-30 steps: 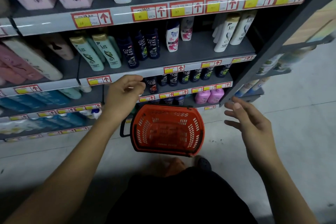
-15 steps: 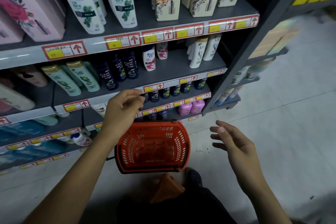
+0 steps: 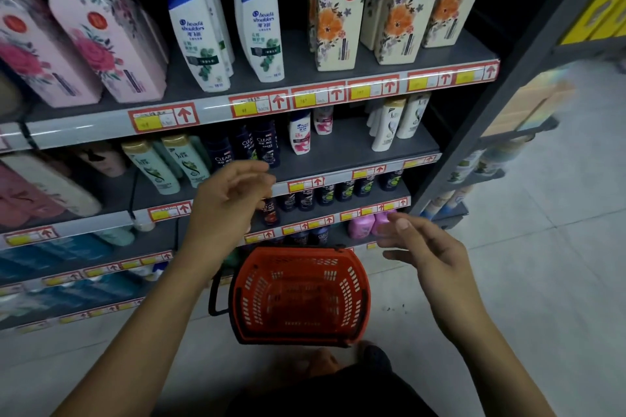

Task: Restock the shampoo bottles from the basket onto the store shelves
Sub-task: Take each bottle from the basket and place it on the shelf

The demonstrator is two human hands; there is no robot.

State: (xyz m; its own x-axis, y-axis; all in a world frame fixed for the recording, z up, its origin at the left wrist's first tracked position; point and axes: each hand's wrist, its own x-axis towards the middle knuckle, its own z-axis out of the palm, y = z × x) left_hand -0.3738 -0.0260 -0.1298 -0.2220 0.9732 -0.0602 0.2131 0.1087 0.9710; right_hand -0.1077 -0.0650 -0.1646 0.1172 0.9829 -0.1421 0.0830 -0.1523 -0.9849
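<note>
An orange plastic basket [image 3: 299, 294] stands on the floor below me with nothing visible inside it. My left hand [image 3: 227, 203] hovers above the basket in front of the second shelf, fingers loosely curled and holding nothing. My right hand [image 3: 430, 254] hangs to the right of the basket, fingers relaxed and holding nothing. Dark Clear shampoo bottles [image 3: 261, 145] stand on the second shelf [image 3: 338, 176] just behind my left hand. White Head & Shoulders bottles [image 3: 261, 30] stand on the shelf above.
Pink floral packs [image 3: 98, 41] and cream floral packs [image 3: 396, 10] fill the upper shelf. Green bottles [image 3: 183, 159], small white-pink bottles [image 3: 299, 134] and white bottles [image 3: 389, 125] share the second shelf. A grey upright [image 3: 501, 105] bounds the rack on the right, with tiled floor [image 3: 542, 281] beyond.
The view has tilted upward, showing more of the upper shelf. Both hands rose a little and moved closer together above the basket, holding nothing throughout.
</note>
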